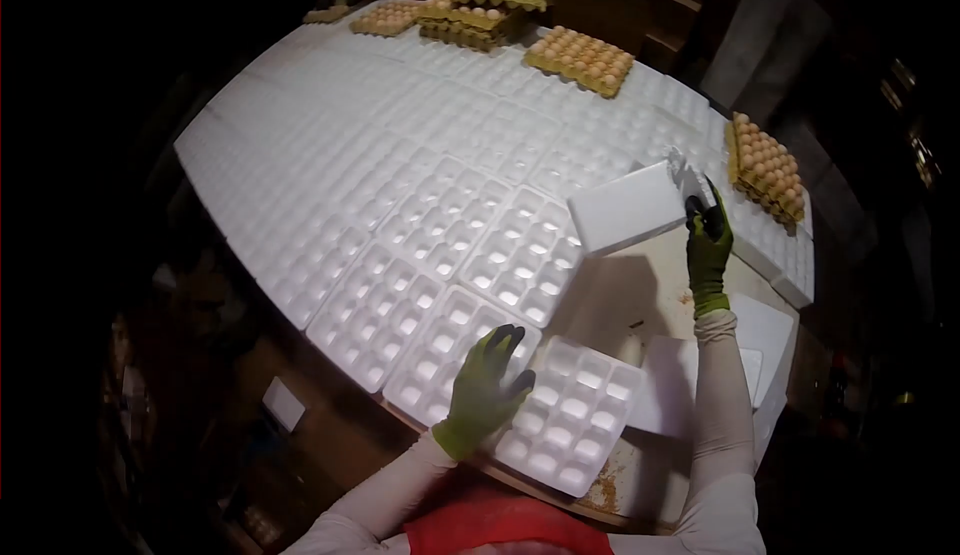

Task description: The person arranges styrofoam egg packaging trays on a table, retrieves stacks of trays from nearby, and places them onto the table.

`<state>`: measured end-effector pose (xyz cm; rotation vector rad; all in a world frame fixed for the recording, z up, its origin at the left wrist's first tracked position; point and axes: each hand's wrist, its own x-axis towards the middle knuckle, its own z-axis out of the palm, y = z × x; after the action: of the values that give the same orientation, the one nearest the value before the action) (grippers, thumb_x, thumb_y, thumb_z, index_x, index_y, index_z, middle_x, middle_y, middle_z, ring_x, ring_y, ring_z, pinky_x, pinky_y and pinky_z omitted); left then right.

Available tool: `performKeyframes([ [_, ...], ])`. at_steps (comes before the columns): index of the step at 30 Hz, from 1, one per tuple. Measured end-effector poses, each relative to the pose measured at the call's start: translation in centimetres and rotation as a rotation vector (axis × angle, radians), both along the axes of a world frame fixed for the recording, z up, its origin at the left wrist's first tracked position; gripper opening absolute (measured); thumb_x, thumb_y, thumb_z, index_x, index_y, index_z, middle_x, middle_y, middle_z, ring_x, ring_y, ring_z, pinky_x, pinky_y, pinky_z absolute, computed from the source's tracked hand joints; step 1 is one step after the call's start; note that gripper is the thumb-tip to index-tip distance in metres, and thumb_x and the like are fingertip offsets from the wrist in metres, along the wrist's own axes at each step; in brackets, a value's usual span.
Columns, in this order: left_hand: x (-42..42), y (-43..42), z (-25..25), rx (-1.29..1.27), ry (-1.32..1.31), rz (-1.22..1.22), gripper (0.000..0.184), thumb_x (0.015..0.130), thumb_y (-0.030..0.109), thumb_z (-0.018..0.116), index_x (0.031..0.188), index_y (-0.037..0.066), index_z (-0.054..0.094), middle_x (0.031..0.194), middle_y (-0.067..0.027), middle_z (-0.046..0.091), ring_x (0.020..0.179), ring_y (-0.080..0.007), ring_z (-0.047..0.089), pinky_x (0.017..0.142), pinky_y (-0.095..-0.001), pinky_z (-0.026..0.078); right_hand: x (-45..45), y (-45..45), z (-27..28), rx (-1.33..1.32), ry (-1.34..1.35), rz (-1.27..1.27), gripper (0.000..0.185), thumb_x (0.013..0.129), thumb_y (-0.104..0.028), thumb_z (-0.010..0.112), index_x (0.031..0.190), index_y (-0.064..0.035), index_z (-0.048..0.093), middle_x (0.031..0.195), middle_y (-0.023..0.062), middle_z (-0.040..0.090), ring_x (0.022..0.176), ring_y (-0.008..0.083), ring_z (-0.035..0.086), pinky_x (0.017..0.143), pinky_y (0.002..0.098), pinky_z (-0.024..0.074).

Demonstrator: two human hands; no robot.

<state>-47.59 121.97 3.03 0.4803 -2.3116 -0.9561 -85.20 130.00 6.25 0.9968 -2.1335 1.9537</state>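
Green and black gloves cover both hands. My left hand [488, 392] rests at the near edge of the table over a white foam egg tray [440, 355], fingers apart, beside another foam tray [572, 417] lying at a slight angle. Further right, my right hand [708, 245] is closed at the right end of a white foam block [628, 207], which looks like a stack of trays tilted above the bare wood. Its fingertips are partly hidden behind the glove.
Rows of white foam trays [330, 145] cover much of the table. Cardboard trays of eggs stand at the back [582, 57] and right [768, 167], with stacked cartons [475, 20] behind. White foam pieces [765, 340] lie at the right edge, near bare wood [610, 300].
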Motion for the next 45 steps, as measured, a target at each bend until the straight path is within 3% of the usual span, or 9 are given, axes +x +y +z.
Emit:
performKeyframes([
  [8,12.4,-5.5,2.4,0.523,0.216,0.223,0.11,0.078,0.024,0.089,0.16,0.005,0.018,0.16,-0.0151,0.034,0.145,-0.0277,0.036,0.119,-0.0414,0.032,13.6,-12.9,2.3,0.059,-0.003,0.362,0.044,0.103,-0.015,0.057,0.143,0.0027,0.052,0.095,-0.0016,0.062,0.061,0.0048,0.044,0.052,0.0231,0.0372],
  [14,21.6,-11.9,0.3,0.938,0.391,0.213,0.11,0.079,0.031,0.088,0.161,0.009,0.018,0.153,-0.0121,0.04,0.131,-0.0232,0.047,0.107,-0.0408,0.043,29.8,-23.4,7.1,0.224,0.06,0.479,0.035,0.102,-0.014,0.061,0.13,0.0078,0.06,0.109,0.0057,0.07,0.093,0.0109,0.061,0.086,0.0267,0.0498],
  [23,43.2,-26.9,-7.1,1.131,0.716,0.563,0.072,0.096,0.001,0.064,0.158,0.01,0.028,0.14,-0.008,0.053,0.118,-0.0168,0.058,0.096,-0.0287,0.054,51.3,-41.9,5.5,0.221,-0.184,0.889,0.048,0.102,-0.013,0.056,0.149,-0.0064,0.047,0.129,0.0065,0.061,0.098,0.0129,0.063,0.079,0.0257,0.0489],
  [29,56.6,-38.5,-11.5,1.11,1.104,0.768,0.065,0.097,-0.001,0.056,0.156,0.016,0.034,0.139,-0.002,0.052,0.117,-0.0148,0.057,0.092,-0.0293,0.055,51.8,-46.1,0.6,0.341,-0.362,0.69,0.05,0.103,-0.032,0.059,0.147,-0.0103,0.05,0.132,0.0056,0.064,0.101,0.0162,0.066,0.078,0.0279,0.0523],
  [33,61.2,-46.0,-8.1,0.871,0.842,1.018,0.064,0.099,-0.003,0.053,0.156,0.016,0.033,0.14,-0.0021,0.051,0.119,-0.0162,0.057,0.097,-0.0351,0.054,51.7,-50.1,-3.1,0.413,-0.45,0.493,0.046,0.1,-0.031,0.059,0.141,-0.0098,0.055,0.129,0.0051,0.064,0.099,0.0175,0.066,0.079,0.0309,0.0507],
  [36,65.7,-50.5,-15.9,1.031,1.15,1.028,0.05,0.1,0.011,0.06,0.147,0.014,0.045,0.137,-0.0006,0.053,0.115,-0.0151,0.057,0.09,-0.0333,0.055,52.6,-55.0,-4.7,0.457,-0.401,0.442,0.047,0.1,-0.035,0.058,0.14,-0.0113,0.055,0.129,0.0051,0.064,0.103,0.0204,0.064,0.084,0.0346,0.0488],
  [40,72.7,-60.0,-18.6,0.756,0.371,1.223,0.035,0.097,0.031,0.068,0.126,0.014,0.062,0.117,0.0002,0.062,0.097,-0.0144,0.061,0.076,-0.0329,0.055,55.3,-65.1,-6.2,0.354,-0.465,0.445,0.047,0.101,-0.037,0.057,0.141,-0.0121,0.055,0.128,0.0052,0.065,0.105,0.0209,0.065,0.085,0.0361,0.0481],
  [43,75.0,-66.3,-17.5,1.325,0.983,1.42,0.034,0.091,0.03,0.077,0.118,0.013,0.065,0.096,-0.0012,0.065,0.08,-0.0148,0.062,0.066,-0.0331,0.054,59.7,-74.3,-4.4,0.337,-0.448,0.545,0.04,0.102,-0.027,0.058,0.138,-0.0093,0.058,0.127,0.0045,0.066,0.1,0.0174,0.064,0.084,0.0315,0.0484],
  [45,79.3,-70.8,-21.7,1.054,0.926,1.542,0.038,0.088,0.018,0.078,0.121,0.006,0.064,0.106,-0.0041,0.066,0.088,-0.0184,0.064,0.074,-0.0317,0.053,64.1,-79.8,-2.0,0.349,-0.418,0.652,0.035,0.102,-0.015,0.058,0.135,-0.0047,0.059,0.126,0.0048,0.066,0.098,0.0148,0.062,0.084,0.0271,0.0483],
])
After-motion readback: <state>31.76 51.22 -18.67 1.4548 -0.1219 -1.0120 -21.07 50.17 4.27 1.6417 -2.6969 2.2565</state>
